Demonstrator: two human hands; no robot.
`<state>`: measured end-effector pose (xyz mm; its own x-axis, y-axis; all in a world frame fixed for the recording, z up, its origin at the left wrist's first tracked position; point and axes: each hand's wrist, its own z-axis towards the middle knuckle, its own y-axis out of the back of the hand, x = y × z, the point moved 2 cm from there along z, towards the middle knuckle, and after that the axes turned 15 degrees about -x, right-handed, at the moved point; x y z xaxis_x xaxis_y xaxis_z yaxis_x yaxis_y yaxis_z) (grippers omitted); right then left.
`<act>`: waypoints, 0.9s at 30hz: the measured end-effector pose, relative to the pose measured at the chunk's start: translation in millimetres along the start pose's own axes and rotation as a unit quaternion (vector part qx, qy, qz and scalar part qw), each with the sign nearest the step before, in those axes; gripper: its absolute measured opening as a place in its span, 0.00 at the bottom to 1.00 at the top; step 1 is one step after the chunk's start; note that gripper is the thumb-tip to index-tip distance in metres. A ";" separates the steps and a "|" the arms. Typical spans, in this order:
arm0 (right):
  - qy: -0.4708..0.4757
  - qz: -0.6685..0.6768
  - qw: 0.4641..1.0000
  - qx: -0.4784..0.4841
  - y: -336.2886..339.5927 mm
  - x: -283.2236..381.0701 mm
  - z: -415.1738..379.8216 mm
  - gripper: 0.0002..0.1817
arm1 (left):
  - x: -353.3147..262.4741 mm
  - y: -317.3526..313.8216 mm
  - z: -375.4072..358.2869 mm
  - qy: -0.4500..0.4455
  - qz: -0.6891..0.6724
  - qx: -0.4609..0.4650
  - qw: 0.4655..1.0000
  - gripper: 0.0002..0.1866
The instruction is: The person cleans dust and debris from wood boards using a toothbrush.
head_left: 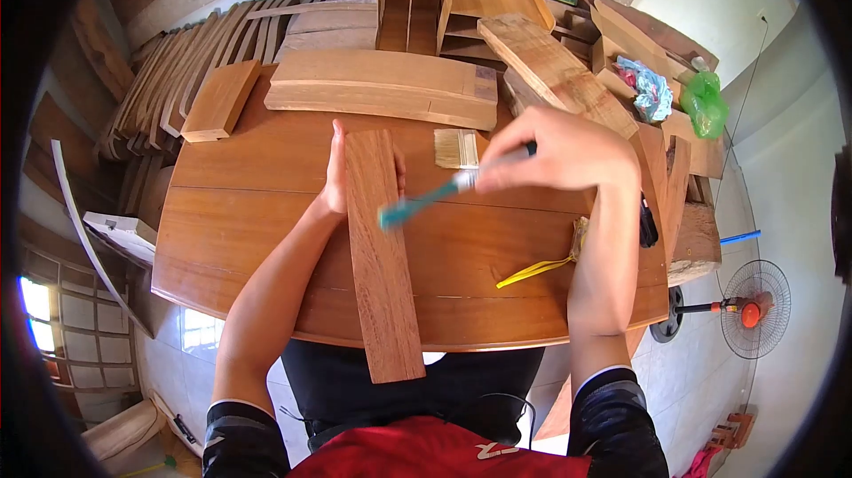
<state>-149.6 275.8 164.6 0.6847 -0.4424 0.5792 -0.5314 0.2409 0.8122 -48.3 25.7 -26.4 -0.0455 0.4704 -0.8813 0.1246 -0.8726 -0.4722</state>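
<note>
My left hand [335, 172] grips a long flat wooden board [382, 256] near its far end, thumb at the left side and fingertips showing at the right. The board's near end reaches past the table edge, over my lap. In my right hand [559, 154], pinched between thumb and fingers, is a slim teal tool with a pale tip [417, 205], smeared by motion; I cannot tell its kind. Its tip overlaps the board's right side in this view. Just beyond, a flat paintbrush with pale bristles [455, 148] lies on the table, partly behind the tool and hand.
The wooden table [248, 212] carries thick curved wood pieces [382, 87] at the back and a block [222, 101] at left. A yellow strip [532, 272] lies near my right forearm. Stacked slats [204, 61] stand back left; a fan [754, 309] stands at right.
</note>
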 end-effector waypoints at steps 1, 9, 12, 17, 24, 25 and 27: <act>-0.016 0.016 0.999 -0.024 -2.9 -5.6 8.7 0.18 | -3.3 -1.0 -0.8 0.005 0.009 -0.002 1.000 0.62; -0.013 0.024 0.999 -0.024 -4.5 -6.2 7.5 0.16 | 7.6 3.3 6.9 0.015 -0.064 -0.054 0.996 0.62; 0.009 -0.037 0.999 -0.002 0.9 1.1 1.0 0.17 | 11.7 6.0 5.4 0.005 -0.032 -0.124 0.992 0.62; -0.012 0.012 0.999 0.034 -2.0 6.1 2.3 0.18 | 9.4 4.2 4.0 -0.007 0.003 -0.127 0.992 0.63; 0.055 -0.012 0.994 0.093 -8.3 18.2 -8.1 0.18 | 12.5 19.7 11.3 0.002 -0.061 0.080 0.995 0.63; 0.040 0.010 0.998 0.055 -10.0 7.9 -3.0 0.19 | 9.3 12.8 10.2 0.008 -0.047 0.055 0.997 0.63; 0.001 0.009 1.000 0.002 -11.5 -1.6 12.9 0.19 | 1.5 5.4 2.3 0.016 -0.019 -0.004 1.000 0.63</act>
<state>-150.9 262.6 153.5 0.6761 -0.4356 0.5943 -0.5461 0.2453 0.8010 -50.0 21.4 -30.3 -0.0195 0.5071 -0.8617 0.1318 -0.8530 -0.5049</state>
